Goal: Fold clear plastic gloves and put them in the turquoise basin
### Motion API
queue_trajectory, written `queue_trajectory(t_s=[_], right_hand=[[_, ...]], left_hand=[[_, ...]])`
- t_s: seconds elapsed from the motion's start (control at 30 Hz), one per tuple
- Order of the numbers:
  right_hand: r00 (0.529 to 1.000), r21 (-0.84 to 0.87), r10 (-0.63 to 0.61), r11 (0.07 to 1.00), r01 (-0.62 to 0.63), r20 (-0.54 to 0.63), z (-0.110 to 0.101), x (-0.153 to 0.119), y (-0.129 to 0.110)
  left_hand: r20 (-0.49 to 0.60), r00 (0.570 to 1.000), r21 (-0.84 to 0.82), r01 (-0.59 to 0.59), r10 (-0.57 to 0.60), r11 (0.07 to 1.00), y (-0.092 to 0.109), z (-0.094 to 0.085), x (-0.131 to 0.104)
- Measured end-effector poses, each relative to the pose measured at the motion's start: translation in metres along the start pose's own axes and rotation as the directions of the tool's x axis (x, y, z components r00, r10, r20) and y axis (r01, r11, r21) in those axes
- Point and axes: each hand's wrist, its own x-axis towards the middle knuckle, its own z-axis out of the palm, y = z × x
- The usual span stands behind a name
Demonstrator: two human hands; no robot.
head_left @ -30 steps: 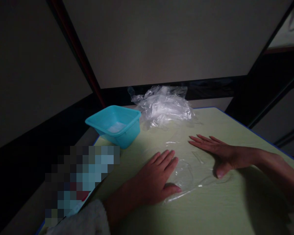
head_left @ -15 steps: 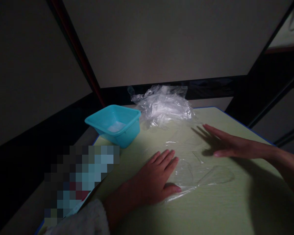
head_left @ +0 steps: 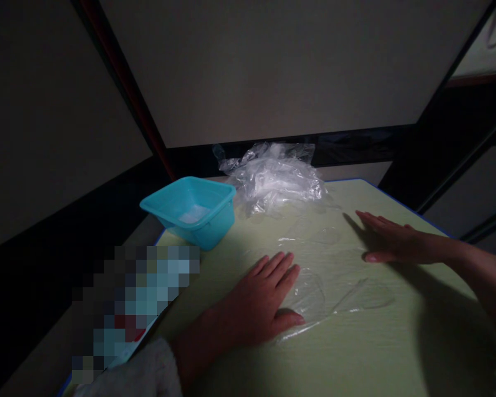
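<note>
My left hand (head_left: 264, 303) lies flat with its fingers spread, resting on the left part of a thin clear plastic sheet or bag (head_left: 334, 298) spread on the table. Over the table's right side, my right hand (head_left: 392, 240) is held with its fingers stretched out and thumb apart, holding nothing; its shadow falls beneath it. The clear plastic is creased and nearly see-through, so its outline is hard to make out. Behind it sits a crumpled heap of clear plastic bags (head_left: 276, 179).
A turquoise basin (head_left: 215, 220) with something whitish inside stands at the table's back left. A blurred-out light blue item (head_left: 149, 303) lies along the left edge. The pale green table (head_left: 355, 353) has a blue rim, with a panelled surface behind it.
My right hand has shifted slightly right, its fingers drawn away from the plastic. My left hand stays where it was. The view has moved very slightly.
</note>
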Motion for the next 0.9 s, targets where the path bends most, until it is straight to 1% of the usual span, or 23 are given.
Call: queue_trajectory(t_s=[0.07,0.1,0.13,0.2,0.27,0.3,0.37,0.43,0.5,0.63,0.7,0.8,0.9], right_hand=[[0.999,0.021,-0.039,0.999,0.039,-0.02,-0.003,-0.003,-0.003],[0.996,0.045,-0.085,0.995,0.086,-0.025,-0.006,-0.005,-0.009],[0.988,0.083,-0.153,0.985,0.153,-0.004,-0.01,-0.008,-0.016],[0.958,0.169,-0.279,0.949,0.265,0.062,-0.017,-0.012,-0.033],[0.922,0.183,-0.339,0.934,0.307,0.187,-0.024,-0.015,-0.048],[0.915,0.168,-0.334,0.939,0.301,0.227,-0.026,-0.016,-0.054],[0.919,0.139,-0.314,0.948,0.288,0.237,-0.029,-0.018,-0.059],[0.927,0.103,-0.289,0.957,0.272,0.238,-0.029,-0.019,-0.058],[0.925,0.056,-0.261,0.965,0.256,0.277,-0.028,-0.02,-0.056],[0.897,0.005,-0.228,0.97,0.244,0.379,-0.031,-0.022,-0.056],[0.886,0.01,-0.232,0.968,0.249,0.402,-0.034,-0.024,-0.058],[0.88,0.076,-0.258,0.965,0.249,0.398,-0.039,-0.025,-0.059],[0.904,0.165,-0.269,0.96,0.225,0.331,-0.04,-0.023,-0.061]], left_hand=[[0.014,1.0,0.002,0.008,-0.008,1.0,0.001,-0.001,0.0],[0.017,1.0,0.003,0.006,-0.006,1.0,0.001,-0.001,0.0],[0.018,1.0,0.004,0.002,-0.002,1.0,0.001,-0.001,0.0],[0.015,1.0,0.003,-0.002,0.002,1.0,0.001,-0.001,0.0],[0.013,1.0,0.002,0.002,-0.002,1.0,0.001,-0.001,0.001],[0.014,1.0,0.002,0.005,-0.005,1.0,0.001,-0.002,0.001],[0.02,1.0,0.005,0.003,-0.003,1.0,0.001,-0.002,0.001],[0.021,1.0,0.008,0.0,0.0,1.0,0.001,-0.002,0.001],[0.012,1.0,0.004,0.002,-0.002,1.0,0.001,-0.001,0.002],[-0.01,1.0,-0.005,0.0,0.0,1.0,0.0,0.001,0.002],[-0.012,1.0,-0.003,0.002,-0.002,1.0,0.0,0.002,0.001],[-0.008,1.0,-0.005,0.007,-0.007,1.0,0.0,0.001,0.001],[0.005,1.0,-0.005,0.011,-0.011,1.0,0.001,-0.001,0.002]])
